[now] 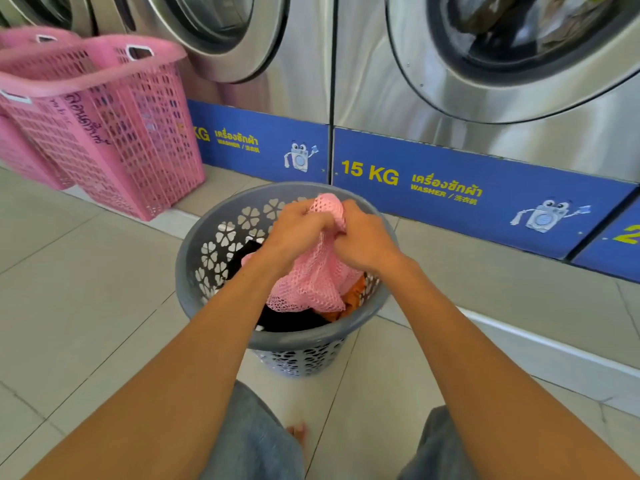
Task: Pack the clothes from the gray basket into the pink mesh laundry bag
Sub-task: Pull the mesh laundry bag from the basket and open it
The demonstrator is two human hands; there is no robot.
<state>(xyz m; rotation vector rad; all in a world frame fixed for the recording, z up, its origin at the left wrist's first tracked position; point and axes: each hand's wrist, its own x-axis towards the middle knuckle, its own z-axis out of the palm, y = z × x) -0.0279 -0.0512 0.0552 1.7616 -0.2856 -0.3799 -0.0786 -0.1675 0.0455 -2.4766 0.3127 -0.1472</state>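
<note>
Pink mesh laundry bag (pixel 311 275) hung bunched over the round gray plastic basket (pixel 221 216), left hand (pixel 294 230) and right hand (pixel 363 240) fingers clenched on its top, probably seeking the opening; dark and orange clothes (pixel 294 320) lay beneath.

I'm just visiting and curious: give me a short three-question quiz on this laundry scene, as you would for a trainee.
1. True or false: both hands are gripping the pink mesh bag.
2. Where does the bag hang? A) inside a pink basket B) over the gray basket C) on the floor
3. What weight is printed in yellow on the blue panel behind the gray basket?

Key
1. True: the left hand and right hand bunch its top edge between them.
2. B: it drapes onto the black clothes and orange garment inside.
3. 15 KG.
</note>
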